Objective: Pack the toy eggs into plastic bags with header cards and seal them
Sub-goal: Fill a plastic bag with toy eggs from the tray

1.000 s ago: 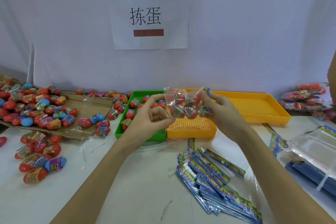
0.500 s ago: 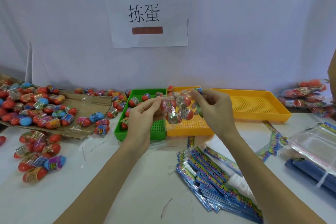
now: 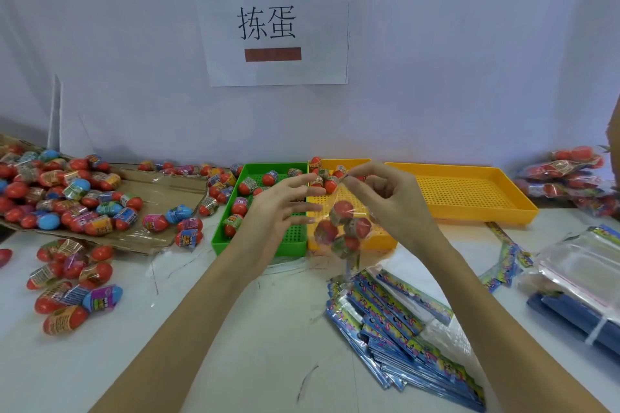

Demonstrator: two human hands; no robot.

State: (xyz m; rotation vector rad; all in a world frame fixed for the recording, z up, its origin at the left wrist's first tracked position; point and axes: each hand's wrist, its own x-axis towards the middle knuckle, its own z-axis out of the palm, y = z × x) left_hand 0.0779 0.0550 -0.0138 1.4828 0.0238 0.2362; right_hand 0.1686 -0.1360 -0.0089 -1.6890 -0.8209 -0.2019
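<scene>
Since the frame 0.5 s earlier, the left hand (image 3: pixel 285 208) has released the plastic bag (image 3: pixel 339 228), which now hangs lower from the right hand (image 3: pixel 382 201) alone. The left hand is open, fingers straight and spread, just beside the bag and apart from it. The right hand pinches the bag's top edge between thumb and fingertips; the other fingers are loosely curled. About 4 toy eggs (image 3: pixel 342 209) sit bunched in the bag's bottom, suspended above the near rim of the small yellow tray (image 3: pixel 379 241), beside the green tray (image 3: pixel 248 246).

The bag mouth appears unsealed, so the step in hand is judged to be closing it. For a clean seal, let the eggs settle fully, then bring the left hand back to the opposite corner and draw the mouth flat and taut. The header cards (image 3: pixel 402 322) lie stacked on the table (image 3: pixel 235 345) below the right forearm, within reach. A slack mouth risks a crooked seal.
</scene>
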